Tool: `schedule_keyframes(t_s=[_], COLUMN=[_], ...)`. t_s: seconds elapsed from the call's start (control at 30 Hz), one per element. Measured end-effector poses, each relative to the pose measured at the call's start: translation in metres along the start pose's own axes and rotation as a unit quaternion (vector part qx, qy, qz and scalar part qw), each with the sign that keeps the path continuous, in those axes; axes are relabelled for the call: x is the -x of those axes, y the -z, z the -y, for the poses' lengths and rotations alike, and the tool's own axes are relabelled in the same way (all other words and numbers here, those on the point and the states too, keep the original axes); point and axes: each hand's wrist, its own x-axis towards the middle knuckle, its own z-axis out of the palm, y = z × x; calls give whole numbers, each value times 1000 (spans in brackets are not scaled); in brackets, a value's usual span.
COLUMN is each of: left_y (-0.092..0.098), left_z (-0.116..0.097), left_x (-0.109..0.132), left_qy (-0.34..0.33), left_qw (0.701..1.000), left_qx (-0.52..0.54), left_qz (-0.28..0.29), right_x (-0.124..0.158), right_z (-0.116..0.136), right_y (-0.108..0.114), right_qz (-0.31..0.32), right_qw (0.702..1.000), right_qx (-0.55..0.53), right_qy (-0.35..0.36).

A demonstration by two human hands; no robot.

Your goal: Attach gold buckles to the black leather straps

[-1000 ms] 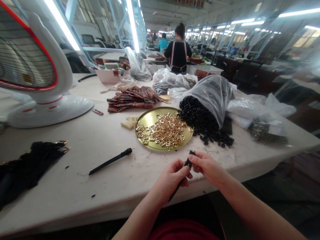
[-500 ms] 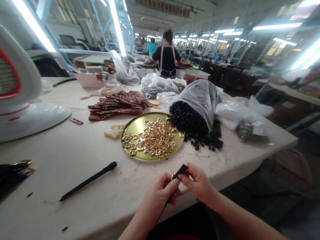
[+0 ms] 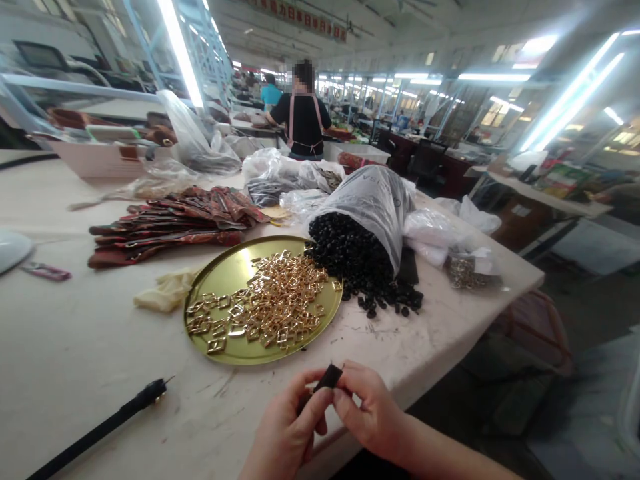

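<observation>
Black strip (image 3: 329, 379) caught in a two-handed pinch!

And there it sits, right between the thumbs, its blunt end poking up above them, the lower part hidden by the fingers. All this near the edge of the table (image 3: 390, 343), just this side of the round tray (image 3: 245, 257) and its gold buckles (image 3: 285, 297).

Compare half a second ago: the view has swung right, leaving only the base of the fan (image 3: 13, 250) at the left, and less of the strip shows above the hands.

Now the grip! Left hand (image 3: 290, 420) curled, thumb pressing the strip against its fingers; right hand (image 3: 367, 407) nipping the upper end, thumbs meeting.
</observation>
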Motion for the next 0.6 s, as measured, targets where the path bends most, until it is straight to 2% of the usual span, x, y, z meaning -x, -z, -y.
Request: schedule_keyframes(t_s=[0.07,0.17,0.23,0.3,0.37,0.43,0.5,0.57,0.6], left_y=[3,6,6,5,4,3,3,2,1], left_z=[-2,-4,-5,-5,-5,-5,-7,-11,-14], left_x=[-3,-7,-9,-9,-7,-4,0,5,7], left_qy=[15,29,30,29,26,22,11,-6,-18], left_qw=[1000,999,999,999,999,999,999,999,999], left_qx=[-18,-5,17,32,34,29,24,27,32], left_qz=[-2,-27,-24,-19,-16,-17,-24,-35,-41], right_x=[-5,-19,-30,-40,-45,-46,-42,-35,-31], right_z=[-14,-44,-66,-83,-90,-86,-70,-46,-33], right_y=[13,43,60,70,73,69,61,51,45], right_qz=[-14,-112,-98,-74,-70,-71,-58,-36,-25], right_qw=[999,979,962,951,951,955,972,988,974], right_qx=[24,148,233,271,270,258,191,-14,-150], right_qy=[-20,-85,-106,-126,-136,-127,-123,-148,-169])
